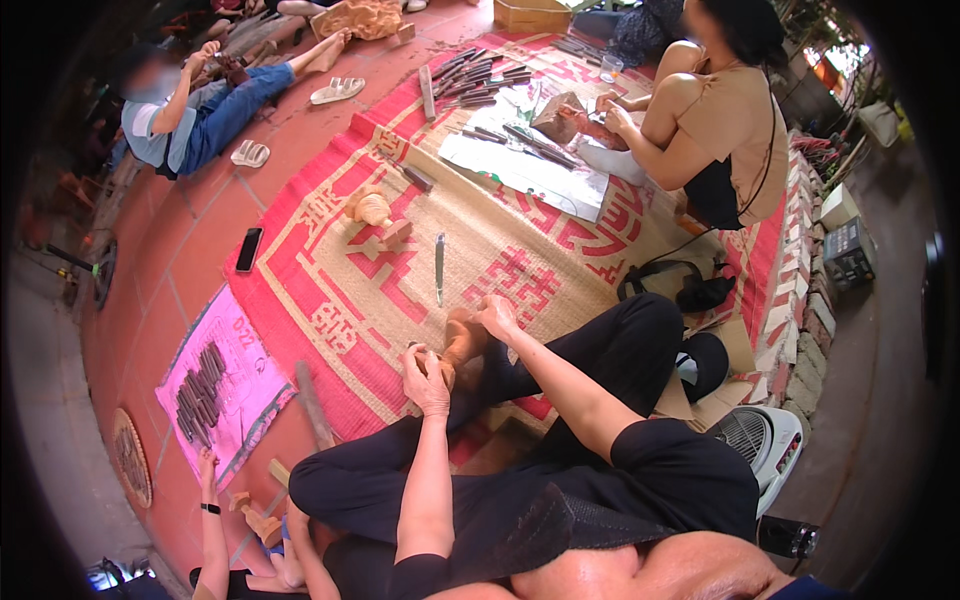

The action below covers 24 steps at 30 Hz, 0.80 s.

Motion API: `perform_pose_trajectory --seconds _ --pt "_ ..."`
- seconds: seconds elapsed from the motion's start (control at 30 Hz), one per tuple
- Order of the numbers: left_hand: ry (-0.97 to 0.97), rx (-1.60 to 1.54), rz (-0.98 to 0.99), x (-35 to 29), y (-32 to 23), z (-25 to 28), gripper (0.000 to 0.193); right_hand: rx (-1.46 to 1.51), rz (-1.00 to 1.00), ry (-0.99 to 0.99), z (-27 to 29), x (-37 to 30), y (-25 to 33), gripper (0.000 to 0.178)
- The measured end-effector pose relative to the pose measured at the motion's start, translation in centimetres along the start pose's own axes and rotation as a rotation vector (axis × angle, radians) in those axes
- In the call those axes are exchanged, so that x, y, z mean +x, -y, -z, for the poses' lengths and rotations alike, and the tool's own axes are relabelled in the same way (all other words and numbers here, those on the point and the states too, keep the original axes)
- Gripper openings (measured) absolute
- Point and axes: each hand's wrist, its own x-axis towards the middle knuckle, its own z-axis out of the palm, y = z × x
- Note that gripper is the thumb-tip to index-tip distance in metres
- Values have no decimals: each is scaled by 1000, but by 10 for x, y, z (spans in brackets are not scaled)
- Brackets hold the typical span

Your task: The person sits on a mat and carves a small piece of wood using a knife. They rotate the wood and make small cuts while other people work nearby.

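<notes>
A reddish-brown wooden carving (462, 343) is held over my crossed legs, above the patterned mat (420, 320). My right hand (495, 316) is closed on its upper end. At its lower end my left hand (428, 383) is curled tight, with a small dark tip showing at the fingers; what it grips is mostly hidden. Just beyond my hands, a slim metal blade (439, 268) lies on the mat. A paler wooden carving (372, 212) rests farther off to the left, near a dark-handled tool (416, 178).
Ahead on the right a co-worker (735, 130) works wood beside white sheets (480, 160) and several tools. Left are a phone (249, 250) and a pink cloth (245, 415) with tools, touched by another person's hand (207, 462). A fan (765, 445) stands right, near a black bag (705, 290).
</notes>
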Motion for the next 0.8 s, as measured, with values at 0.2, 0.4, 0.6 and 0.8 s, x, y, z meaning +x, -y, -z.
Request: perform_pose_trajectory --seconds 0.2,0.4,0.6,0.8 --pt "-12 6 -36 1 -2 -3 25 -12 72 -104 -23 7 22 40" --pt "9 39 -3 2 2 -2 25 -83 -11 35 1 7 4 40" --pt "-9 13 -48 3 -1 -4 26 5 120 -166 -18 12 10 39" --pt "6 25 -29 0 7 -1 26 -22 2 -23 -4 -1 -1 43"
